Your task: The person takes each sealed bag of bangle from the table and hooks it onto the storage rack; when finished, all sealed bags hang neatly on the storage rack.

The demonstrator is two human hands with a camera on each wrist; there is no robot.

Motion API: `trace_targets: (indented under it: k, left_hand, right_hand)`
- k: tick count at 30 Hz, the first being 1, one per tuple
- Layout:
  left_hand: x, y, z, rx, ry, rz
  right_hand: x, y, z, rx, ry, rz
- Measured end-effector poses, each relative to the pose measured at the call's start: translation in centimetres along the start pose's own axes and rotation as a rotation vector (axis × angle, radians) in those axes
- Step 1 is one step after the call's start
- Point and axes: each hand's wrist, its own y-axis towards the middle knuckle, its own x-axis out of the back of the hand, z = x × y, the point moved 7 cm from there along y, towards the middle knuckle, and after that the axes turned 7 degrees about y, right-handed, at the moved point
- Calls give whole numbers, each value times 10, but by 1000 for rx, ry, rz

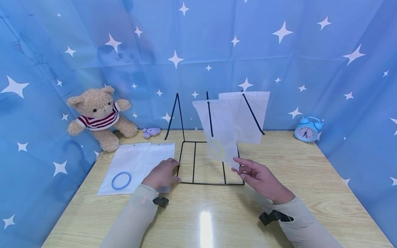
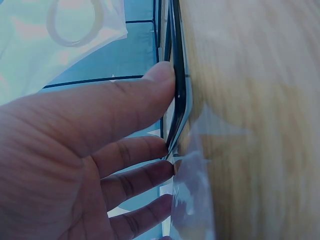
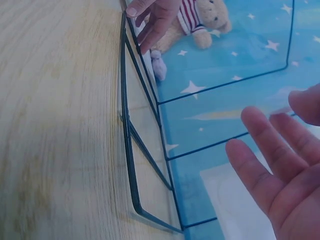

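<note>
A black wire rack [image 1: 204, 184] with a rectangular base and angled prongs stands on the table. My left hand [image 1: 162, 174] holds its front left corner, thumb on one side of the wire and fingers on the other. From the middle prong hangs a frosted zip bag [image 1: 224, 124] with a yellow ring [image 1: 221, 149] inside. My right hand [image 1: 258, 177] pinches this bag's lower right corner, and the bag slants toward it. Another frosted bag [image 1: 255, 113] hangs on the right prong; the left prong carries nothing.
Two frosted bags [image 1: 131, 158] lie flat at the left, one showing a blue ring [image 1: 113, 181]; my left hand overlaps the other. A teddy bear [image 1: 99, 110] and small purple toy [image 1: 151, 132] sit at the back left, a blue alarm clock [image 1: 306, 132] at the back right.
</note>
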Motion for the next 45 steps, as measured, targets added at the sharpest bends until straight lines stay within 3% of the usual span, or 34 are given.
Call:
trace_targets:
  k: [5, 13, 21, 31, 38, 42, 45]
  left_hand:
    - [0, -1, 0, -3, 1, -6]
    - [0, 0, 0, -7, 9, -9]
    - [-1, 1, 1, -7, 16, -11]
    - [-2, 2, 2, -5, 13, -9]
    - [-1, 1, 1, -7, 16, -6]
    - [-1, 1, 1, -6, 16, -7]
    - [-1, 1, 1, 1, 15, -6]
  right_hand:
    - [1, 0, 1, -6, -38, -21]
    - [1, 0, 0, -13, -4, -10]
    - [-3, 0, 3, 81, 41, 40]
    - [-1, 0, 2, 66, -20, 13]
    - [10, -1, -7, -48, -110, -112]
    - [23, -2, -18, -172, -217, -193]
    - [31, -4, -30, -296, -281, -208]
